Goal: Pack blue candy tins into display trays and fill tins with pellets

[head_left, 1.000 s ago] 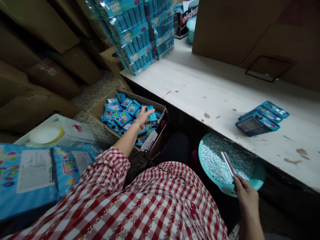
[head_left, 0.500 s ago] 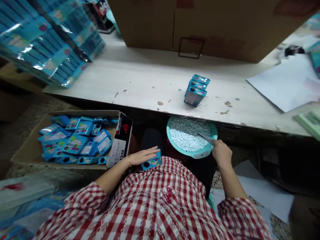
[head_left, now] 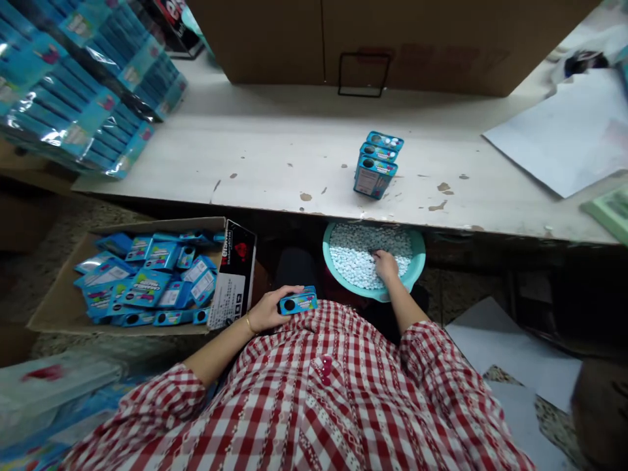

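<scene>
My left hand (head_left: 271, 309) is closed around a small blue box (head_left: 299, 302) held at my lap. My right hand (head_left: 386, 267) reaches into a turquoise basin (head_left: 418, 261) of small white pellets (head_left: 356, 261); its fingertips are down among the pellets, and what they hold, if anything, is hidden. On the table above the basin, three blue boxes (head_left: 374, 176) stand in a short row, one behind another. Left of my left hand, a cardboard carton (head_left: 59, 294) holds many blue boxes (head_left: 147, 286) lying jumbled.
A large brown carton (head_left: 275, 46) stands at the back of the white table (head_left: 255, 150), with a black wire frame (head_left: 363, 90) before it. Plastic-wrapped blue packs (head_left: 88, 98) are stacked at the left. White paper (head_left: 554, 137) and a green object (head_left: 608, 212) lie at the right.
My right hand has moved left from the basin's right rim into the pellets, and the metal tool it held no longer shows. My left hand's grip on the blue box has shifted to its left end.
</scene>
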A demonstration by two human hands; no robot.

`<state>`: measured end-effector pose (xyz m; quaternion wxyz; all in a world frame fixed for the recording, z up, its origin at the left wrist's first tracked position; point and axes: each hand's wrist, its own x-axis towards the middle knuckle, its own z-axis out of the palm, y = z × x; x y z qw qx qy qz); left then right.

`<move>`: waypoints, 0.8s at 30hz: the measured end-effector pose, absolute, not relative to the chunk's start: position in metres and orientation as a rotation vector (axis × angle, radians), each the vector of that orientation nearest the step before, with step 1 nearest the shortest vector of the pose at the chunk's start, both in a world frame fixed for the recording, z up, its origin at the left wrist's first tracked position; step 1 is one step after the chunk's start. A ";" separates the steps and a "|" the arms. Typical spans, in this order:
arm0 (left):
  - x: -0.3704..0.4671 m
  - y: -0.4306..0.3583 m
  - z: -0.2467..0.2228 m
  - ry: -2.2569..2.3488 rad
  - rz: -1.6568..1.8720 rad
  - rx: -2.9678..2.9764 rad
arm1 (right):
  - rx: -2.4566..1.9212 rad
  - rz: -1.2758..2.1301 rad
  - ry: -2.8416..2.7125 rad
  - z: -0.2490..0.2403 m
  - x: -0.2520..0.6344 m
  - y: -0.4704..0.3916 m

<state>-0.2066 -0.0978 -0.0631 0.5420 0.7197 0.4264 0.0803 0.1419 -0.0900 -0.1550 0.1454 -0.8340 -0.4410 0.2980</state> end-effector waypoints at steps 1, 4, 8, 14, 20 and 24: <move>-0.204 -0.096 -0.063 1.065 0.240 1.722 | -2.355 0.880 -1.253 -0.156 0.146 -0.091; -0.185 -0.081 -0.059 1.196 0.463 1.746 | -2.226 0.929 -1.189 -0.153 0.156 -0.098; -0.137 -0.051 -0.051 1.147 0.607 1.806 | -2.124 0.943 -1.124 -0.132 0.170 -0.110; -0.071 -0.022 -0.062 1.107 0.425 2.106 | -1.972 0.910 -1.073 -0.064 0.193 -0.129; -0.032 -0.026 -0.068 1.127 0.223 2.275 | -2.232 0.774 -1.560 0.001 0.186 -0.122; -0.022 -0.031 -0.065 1.114 0.158 2.341 | -2.588 0.528 -1.926 0.030 0.162 -0.108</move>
